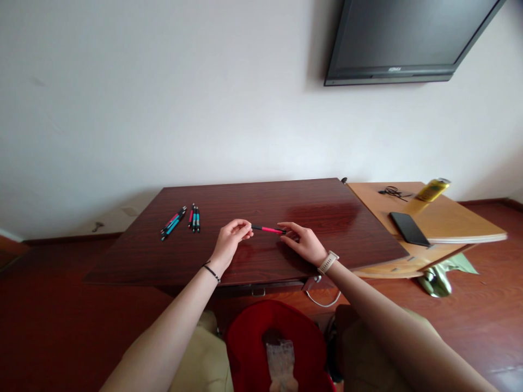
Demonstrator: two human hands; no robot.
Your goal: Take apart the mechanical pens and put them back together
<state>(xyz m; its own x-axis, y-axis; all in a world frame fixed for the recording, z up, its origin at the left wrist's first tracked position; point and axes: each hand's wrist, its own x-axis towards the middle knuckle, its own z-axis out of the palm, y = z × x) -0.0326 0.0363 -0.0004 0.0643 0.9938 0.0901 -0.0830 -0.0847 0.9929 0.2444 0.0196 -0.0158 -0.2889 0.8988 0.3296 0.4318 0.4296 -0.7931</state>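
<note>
A pink and black pen (268, 229) is held level above the dark wooden table (253, 201). My left hand (229, 242) pinches its black left end between thumb and fingers. At the other end, my right hand (307, 245) has its thumb and fingertips on the dark tip. To the left, a loose bunch of pens (173, 224) in blue, pink and black lies slanted on the tabletop. Beside it lies a second small group of pens (195, 219), side by side.
A lighter wooden table (445, 220) adjoins on the right, bearing a black phone (408, 228), a coiled black cable (394, 192) and a tilted yellow can (433, 190). A television (408, 41) hangs on the wall. A red stool (245, 337) with a clear plastic bag (281, 359) is below me.
</note>
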